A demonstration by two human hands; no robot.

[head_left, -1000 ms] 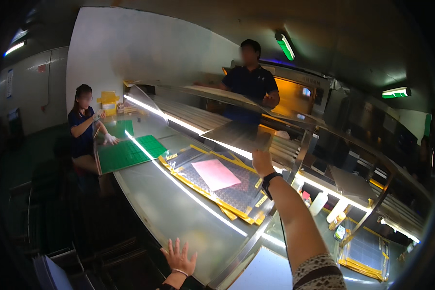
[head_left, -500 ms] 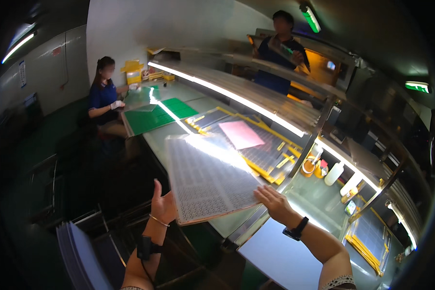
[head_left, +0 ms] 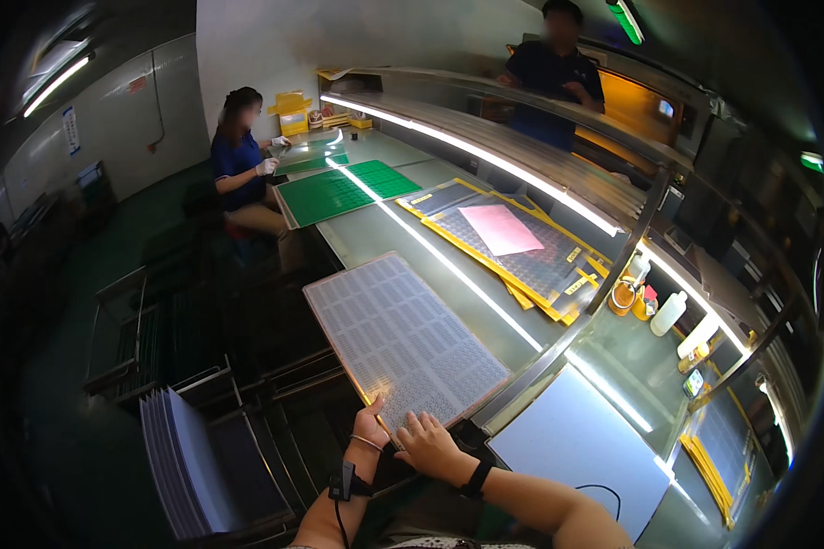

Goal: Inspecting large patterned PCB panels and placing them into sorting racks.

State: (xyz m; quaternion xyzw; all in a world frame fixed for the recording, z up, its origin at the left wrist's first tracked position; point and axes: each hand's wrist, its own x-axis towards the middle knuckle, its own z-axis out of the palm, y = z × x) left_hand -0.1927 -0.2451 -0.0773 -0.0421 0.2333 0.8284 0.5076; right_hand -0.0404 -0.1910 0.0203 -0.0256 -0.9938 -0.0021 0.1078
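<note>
A thin grey circuit-board panel (head_left: 403, 337), covered in rows of fine patterned blocks and edged in copper, lies slanting over the bench's near edge. My left hand (head_left: 371, 425) is closed on its near left corner, thumb on top and the other fingers hidden beneath. Beside it, my right hand (head_left: 430, 446) rests on the near edge, fingers stretched flat on the panel's face; its thumb is not visible. To the right of my hands lies a large pale blue-white sheet (head_left: 568, 439).
Yellow-edged films (head_left: 449, 212) with a pink sheet (head_left: 502, 230) lie beyond the panel. A gloved co-worker (head_left: 238, 165) sits by a green sheet (head_left: 348, 192); another person stands behind the lit shelf (head_left: 485, 151). Bottles (head_left: 668, 314) stand right. A rack of upright boards (head_left: 188, 462) is lower left.
The panel has moved down from a raised, tilted position toward the bench. My right hand has shifted from its right side to the near edge, beside my left hand. The view has turned.
</note>
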